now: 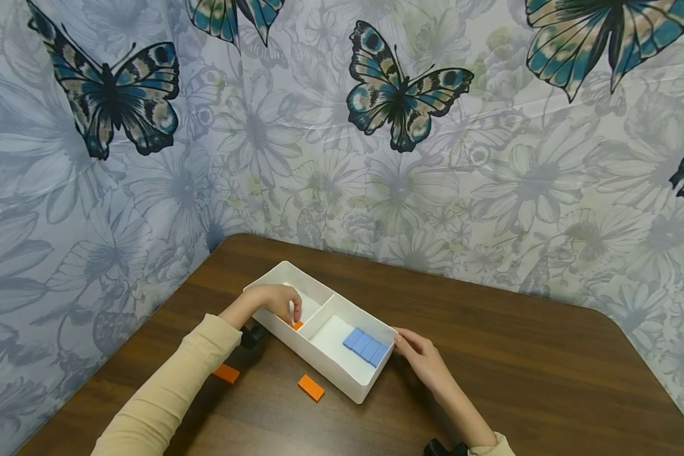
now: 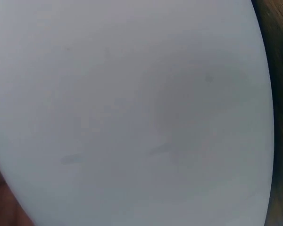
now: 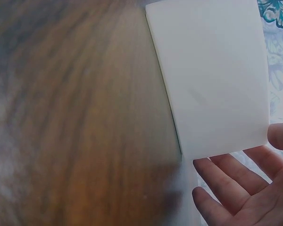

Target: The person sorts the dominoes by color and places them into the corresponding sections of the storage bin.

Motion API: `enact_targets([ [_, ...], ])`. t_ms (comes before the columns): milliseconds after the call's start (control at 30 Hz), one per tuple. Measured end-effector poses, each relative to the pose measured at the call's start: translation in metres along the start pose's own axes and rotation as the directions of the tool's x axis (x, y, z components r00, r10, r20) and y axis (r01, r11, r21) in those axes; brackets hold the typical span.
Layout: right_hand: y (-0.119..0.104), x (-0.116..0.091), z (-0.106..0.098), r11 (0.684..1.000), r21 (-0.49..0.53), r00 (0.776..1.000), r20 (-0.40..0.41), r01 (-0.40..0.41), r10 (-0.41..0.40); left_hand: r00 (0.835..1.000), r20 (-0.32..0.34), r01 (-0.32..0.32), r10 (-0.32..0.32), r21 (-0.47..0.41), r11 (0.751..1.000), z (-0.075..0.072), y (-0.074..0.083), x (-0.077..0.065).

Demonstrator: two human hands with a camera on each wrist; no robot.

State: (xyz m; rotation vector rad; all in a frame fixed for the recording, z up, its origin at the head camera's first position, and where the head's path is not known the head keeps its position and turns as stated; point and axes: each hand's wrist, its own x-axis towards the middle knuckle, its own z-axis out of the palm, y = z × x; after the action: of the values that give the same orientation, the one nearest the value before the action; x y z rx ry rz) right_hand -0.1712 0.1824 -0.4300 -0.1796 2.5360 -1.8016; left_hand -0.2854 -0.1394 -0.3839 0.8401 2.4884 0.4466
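A white two-compartment box (image 1: pixel 333 361) stands at a slant on the table. My left hand (image 1: pixel 275 300) reaches over its front wall into the left compartment, fingers bent down, pinching an orange tile (image 1: pixel 298 325) low beside that wall. The fingertips' contact with the tile is partly hidden. Several blue tiles (image 1: pixel 365 346) lie in a row in the right compartment. At the box's right end, my right hand (image 1: pixel 424 358) holds the corner; the right wrist view shows the thumb at the rim and the fingers (image 3: pixel 231 174) along another side. The left wrist view is mostly filled by the white box wall (image 2: pixel 132 113).
On the brown wooden table (image 1: pixel 519 354), an orange tile (image 1: pixel 311 387) lies in front of the box. More orange (image 1: pixel 227 373) shows beside the left sleeve, partly covered by it. A butterfly-patterned cloth (image 1: pixel 319 126) hangs behind the table.
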Motion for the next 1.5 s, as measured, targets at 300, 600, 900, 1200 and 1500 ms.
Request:
enact_targets([
  [300,0.002,0.001,-0.002,0.998,-0.014,0.998,0.017,0.059,-0.058,0.998,-0.037,-0.062,0.054,-0.259,0.964,-0.003,0.003,-0.004],
  [600,0.003,0.001,-0.002,0.999,-0.013,0.999,0.021,0.048,-0.048,0.996,-0.015,-0.088,0.089,-0.332,0.939,0.003,0.003,-0.001],
  [900,0.0,-0.001,-0.002,1.0,0.004,1.0,0.018,0.007,-0.007,0.985,-0.117,-0.16,0.129,-0.317,0.935,0.002,-0.001,-0.01],
  [1200,-0.002,-0.001,-0.002,1.0,0.001,1.0,0.009,0.007,-0.007,0.872,-0.471,-0.279,0.133,-0.256,0.925,-0.002,-0.015,-0.082],
  [1500,-0.001,0.001,-0.002,1.0,-0.005,1.0,0.007,-0.012,0.012,0.805,-0.587,-0.112,-0.086,-0.293,0.949,0.045,-0.018,-0.147],
])
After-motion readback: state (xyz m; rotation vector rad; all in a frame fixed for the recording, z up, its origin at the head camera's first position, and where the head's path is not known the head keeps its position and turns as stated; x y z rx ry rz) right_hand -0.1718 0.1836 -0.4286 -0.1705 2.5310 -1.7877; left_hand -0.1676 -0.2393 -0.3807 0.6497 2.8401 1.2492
